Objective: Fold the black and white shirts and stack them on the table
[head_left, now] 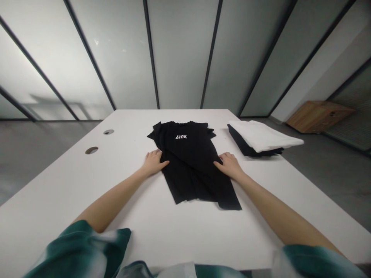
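Observation:
A black T-shirt (188,154) lies on the white table, its collar at the far end and its hem towards me. Small white lettering on its chest reads upside down from here. The sides are folded inward, and the layers at the hem do not line up. At the shirt's left edge, my left hand (153,162) grips the cloth with the thumb on top. My right hand (230,165) holds the opposite edge in the same way. Some of the fingertips on both hands are hidden by the fabric.
Folded clothes stand stacked at the right table edge, a white one (263,135) above black ones (246,148). Two round holes (92,150) pierce the left side of the white table (121,216). A wooden cabinet (319,116) stands on the floor at the right.

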Motion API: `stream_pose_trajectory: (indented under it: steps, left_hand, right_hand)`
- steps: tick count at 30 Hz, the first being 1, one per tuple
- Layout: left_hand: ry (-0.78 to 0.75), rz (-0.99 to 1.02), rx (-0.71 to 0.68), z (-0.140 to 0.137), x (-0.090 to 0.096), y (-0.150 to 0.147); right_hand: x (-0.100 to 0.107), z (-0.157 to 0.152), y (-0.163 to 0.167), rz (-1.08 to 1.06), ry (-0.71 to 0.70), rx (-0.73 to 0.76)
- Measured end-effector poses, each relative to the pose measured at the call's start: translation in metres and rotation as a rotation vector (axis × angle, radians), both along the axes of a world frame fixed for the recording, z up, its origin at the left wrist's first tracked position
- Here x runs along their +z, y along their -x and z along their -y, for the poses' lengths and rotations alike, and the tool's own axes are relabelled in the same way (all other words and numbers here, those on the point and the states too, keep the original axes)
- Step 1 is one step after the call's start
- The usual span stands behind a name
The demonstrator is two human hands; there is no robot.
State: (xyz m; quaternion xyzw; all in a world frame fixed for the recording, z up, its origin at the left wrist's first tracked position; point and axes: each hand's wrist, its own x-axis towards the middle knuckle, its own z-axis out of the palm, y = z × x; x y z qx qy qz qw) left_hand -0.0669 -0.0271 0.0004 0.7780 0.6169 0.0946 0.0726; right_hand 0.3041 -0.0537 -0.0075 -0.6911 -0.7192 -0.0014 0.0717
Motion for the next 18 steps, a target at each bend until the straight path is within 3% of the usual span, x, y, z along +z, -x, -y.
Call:
stream_pose_trajectory:
  steps: [3, 7, 10, 15, 18]
  left_hand:
    - [0.060, 0.266, -0.045, -0.003, -0.006, -0.014]
    - [0.154, 0.813, 0.115, -0.001, -0.003, -0.024]
    - [0.318, 1.129, 0.230, 0.005, 0.007, -0.021]
    - [0.500, 1.186, 0.347, 0.015, 0.026, 0.009]
    - [0.547, 1.092, 0.355, 0.021, 0.031, 0.034]
  right_hand:
    - [0.003, 0.002, 0.010, -0.061, 0.028, 0.037]
    - [0.010, 0.008, 0.013, -0.268, 0.090, -0.011]
    - [0.014, 0.014, 0.007, -0.545, 0.212, -0.080]
    - [0.023, 0.021, 0.000, -0.989, 0.403, -0.055]
    - [0.027, 0.022, -0.004, -0.948, 0.383, -0.040]
